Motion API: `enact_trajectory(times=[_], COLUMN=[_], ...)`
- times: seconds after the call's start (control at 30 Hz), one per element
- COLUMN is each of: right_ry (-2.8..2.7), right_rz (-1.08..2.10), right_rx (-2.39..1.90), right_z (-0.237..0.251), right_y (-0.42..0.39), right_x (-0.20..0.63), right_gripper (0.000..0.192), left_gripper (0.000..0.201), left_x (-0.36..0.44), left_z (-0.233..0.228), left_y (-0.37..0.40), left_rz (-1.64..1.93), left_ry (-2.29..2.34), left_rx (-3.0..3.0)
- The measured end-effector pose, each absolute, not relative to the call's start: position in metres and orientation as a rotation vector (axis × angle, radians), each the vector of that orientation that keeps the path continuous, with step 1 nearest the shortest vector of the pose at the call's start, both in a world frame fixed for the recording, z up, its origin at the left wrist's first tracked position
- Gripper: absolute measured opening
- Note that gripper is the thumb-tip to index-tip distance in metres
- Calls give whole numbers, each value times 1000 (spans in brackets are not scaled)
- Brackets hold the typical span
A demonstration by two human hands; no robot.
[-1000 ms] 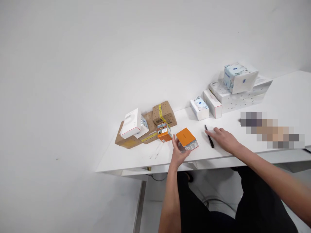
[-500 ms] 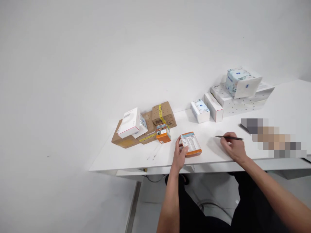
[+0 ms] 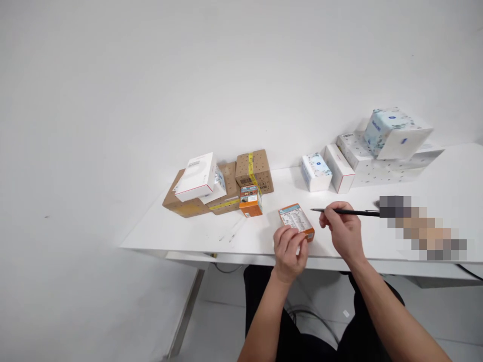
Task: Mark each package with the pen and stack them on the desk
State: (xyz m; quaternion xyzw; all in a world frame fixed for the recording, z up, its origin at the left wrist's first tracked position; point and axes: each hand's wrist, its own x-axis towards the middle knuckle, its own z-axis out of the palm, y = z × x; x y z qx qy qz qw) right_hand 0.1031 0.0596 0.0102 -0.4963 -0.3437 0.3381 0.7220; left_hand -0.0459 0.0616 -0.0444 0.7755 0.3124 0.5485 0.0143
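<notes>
Orange box point(image 3: 297, 221) flat on bench point(image 3: 211, 236), left hand point(image 3: 290, 253) pinning near edge at 6 o'clock. Right hand point(image 3: 340, 232) fingers pinch black pen point(image 3: 345, 212); judgement: brace box firmly, bring tip down from 3 o'clock.

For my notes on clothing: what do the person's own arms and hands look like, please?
Both forearms are bare, with no sleeve in view. The left hand and right hand wear no gloves, and no ring, watch or bracelet shows. Dark trousers show below.
</notes>
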Motion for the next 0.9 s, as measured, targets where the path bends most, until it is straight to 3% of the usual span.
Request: enact_trajectory(times=[0.3, 0.9], right_ry=[-1371, -1468], right_rz=[505, 449], right_rx=[-1522, -1687], right_z=[2, 8], right_y=[74, 76], right_x=[77, 75], right_gripper=[27, 27], left_gripper=[19, 20], left_x=[-32, -31], left_z=[-69, -77], left_y=[71, 73], left_rz=[1709, 1775], left_ry=[1039, 980], left_rx=[2302, 2266])
